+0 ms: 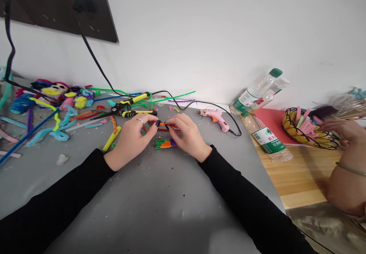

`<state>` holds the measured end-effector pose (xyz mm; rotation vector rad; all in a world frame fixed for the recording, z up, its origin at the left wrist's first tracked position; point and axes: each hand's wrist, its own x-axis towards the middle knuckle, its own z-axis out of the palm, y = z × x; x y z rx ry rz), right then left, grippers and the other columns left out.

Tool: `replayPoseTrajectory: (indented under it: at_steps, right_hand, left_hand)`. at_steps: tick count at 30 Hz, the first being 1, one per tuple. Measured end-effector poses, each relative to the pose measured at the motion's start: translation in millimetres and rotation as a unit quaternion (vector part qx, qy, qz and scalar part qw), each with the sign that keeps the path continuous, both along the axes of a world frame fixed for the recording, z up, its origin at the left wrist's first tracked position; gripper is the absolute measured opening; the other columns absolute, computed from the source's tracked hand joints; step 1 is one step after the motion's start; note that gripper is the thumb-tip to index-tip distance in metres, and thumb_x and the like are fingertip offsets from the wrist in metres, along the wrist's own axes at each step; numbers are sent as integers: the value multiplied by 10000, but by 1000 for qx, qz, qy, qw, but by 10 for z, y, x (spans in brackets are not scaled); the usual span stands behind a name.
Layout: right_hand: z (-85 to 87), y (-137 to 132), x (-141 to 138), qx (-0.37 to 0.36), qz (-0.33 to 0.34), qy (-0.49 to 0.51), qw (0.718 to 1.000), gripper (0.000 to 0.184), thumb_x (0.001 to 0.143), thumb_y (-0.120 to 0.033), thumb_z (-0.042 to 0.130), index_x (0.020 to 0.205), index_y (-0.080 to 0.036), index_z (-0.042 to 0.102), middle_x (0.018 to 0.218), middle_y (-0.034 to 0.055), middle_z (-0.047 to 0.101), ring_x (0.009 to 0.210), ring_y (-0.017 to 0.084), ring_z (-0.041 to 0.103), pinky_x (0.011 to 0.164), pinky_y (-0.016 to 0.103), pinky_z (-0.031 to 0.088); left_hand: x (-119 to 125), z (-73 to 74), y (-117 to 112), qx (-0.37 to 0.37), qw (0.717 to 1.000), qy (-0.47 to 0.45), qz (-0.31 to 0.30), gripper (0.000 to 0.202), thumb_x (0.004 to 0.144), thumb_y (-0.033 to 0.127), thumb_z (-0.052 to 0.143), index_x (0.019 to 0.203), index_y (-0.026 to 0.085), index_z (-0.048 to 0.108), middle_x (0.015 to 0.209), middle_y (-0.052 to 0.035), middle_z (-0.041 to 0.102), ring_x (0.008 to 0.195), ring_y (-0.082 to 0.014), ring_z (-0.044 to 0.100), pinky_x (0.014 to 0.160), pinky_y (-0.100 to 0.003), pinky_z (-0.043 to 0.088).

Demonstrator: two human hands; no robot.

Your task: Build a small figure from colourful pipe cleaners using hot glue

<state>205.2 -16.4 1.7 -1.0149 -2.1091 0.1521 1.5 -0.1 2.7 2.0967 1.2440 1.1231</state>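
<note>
Both hands meet over the grey mat (160, 193) near its far middle. My left hand (133, 137), a ring on one finger, pinches one end of a short orange pipe cleaner (163, 124). My right hand (187, 135) pinches the other end, fingers curled. Just below the hands lies a small bundle of orange, green and purple pipe cleaner pieces (165, 143). Red pieces show under my right fingers. Both forearms wear black sleeves.
Yellow-handled pliers (128, 109) lie just beyond my left hand, a pink glue gun (215, 117) with a black cord to the right. Loose pipe cleaners and finished figures (54, 94) crowd the far left. Water bottles (264, 137), a wire basket (305, 130) and another person's hand (343, 132) are at right.
</note>
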Motion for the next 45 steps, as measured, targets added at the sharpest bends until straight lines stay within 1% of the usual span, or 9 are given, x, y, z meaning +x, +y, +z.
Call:
replayPoseTrajectory:
  at_steps: [4, 14, 18, 27, 33, 38, 40, 43, 45]
  right_hand:
    - [-1, -7, -4, -8, 2, -9, 1000, 145, 1029, -173, 479, 1024, -212, 619, 941, 72, 668, 863, 195, 599, 791, 332, 490]
    - [19, -13, -8, -5, 3, -15, 1000, 158, 1031, -169, 474, 1043, -213, 626, 938, 68, 666, 861, 198, 587, 802, 336, 481]
    - [24, -7, -10, 3, 2, -17, 1000, 157, 1034, -176, 471, 1032, -208, 625, 918, 68, 664, 843, 199, 575, 793, 336, 478]
    - [23, -12, -9, 13, -5, -21, 1000, 140, 1026, -171, 480, 980, -215, 604, 883, 57, 653, 812, 195, 556, 767, 332, 466]
    - [11, -5, -28, 27, -10, -21, 999, 163, 1012, -158, 487, 878, -228, 549, 800, 30, 612, 772, 182, 535, 738, 319, 439]
    - [-10, -2, -51, 52, -12, -21, 998, 203, 993, -151, 493, 808, -236, 490, 741, 11, 544, 724, 175, 492, 696, 312, 410]
    - [-9, -4, -52, 45, -11, -26, 999, 203, 996, -157, 489, 809, -235, 498, 742, 13, 549, 729, 175, 490, 699, 315, 410]
    - [-3, -7, -43, 34, -8, -17, 999, 178, 1019, -177, 485, 861, -228, 547, 780, 28, 598, 754, 177, 512, 721, 324, 426]
    - [4, -9, -35, 27, -6, -10, 1000, 160, 1036, -186, 480, 917, -224, 580, 830, 43, 640, 782, 180, 539, 742, 331, 444]
  left_hand:
    - [2, 21, -13, -38, 999, -15, -14, 337, 924, 330, 554, 1225, 194, 620, 1087, -91, 746, 855, -219, 719, 610, -287, 531]
    - [3, 35, -41, -22, 999, -32, -3, 208, 924, 302, 554, 1099, 206, 615, 1164, -101, 730, 830, -189, 727, 479, -234, 435]
    - [7, 48, -48, -25, 998, -49, -12, 167, 916, 311, 562, 1037, 204, 607, 1167, -104, 722, 840, -187, 726, 551, -250, 502]
    - [-2, 57, -53, -32, 998, -45, -36, 315, 904, 292, 567, 1204, 206, 613, 999, -69, 714, 919, -224, 724, 665, -295, 563]
    - [-2, 58, -71, -27, 996, -38, -77, 278, 907, 270, 546, 1172, 226, 615, 999, -67, 725, 1120, -257, 692, 743, -303, 585]
    - [20, 68, -104, -27, 995, -22, -93, 237, 884, 220, 546, 1106, 225, 631, 991, -44, 744, 811, -187, 710, 729, -304, 574]
    - [25, 78, -110, -28, 994, -24, -98, 210, 888, 218, 544, 1076, 223, 637, 965, -35, 747, 757, -173, 695, 728, -301, 572]
    - [19, 86, -104, -35, 994, -40, -98, 135, 910, 271, 541, 976, 221, 647, 1115, -71, 742, 909, -206, 720, 770, -306, 581]
    - [11, 78, -91, -46, 994, -48, -83, 173, 932, 319, 527, 998, 220, 652, 1252, -92, 708, 1020, -234, 716, 801, -319, 584]
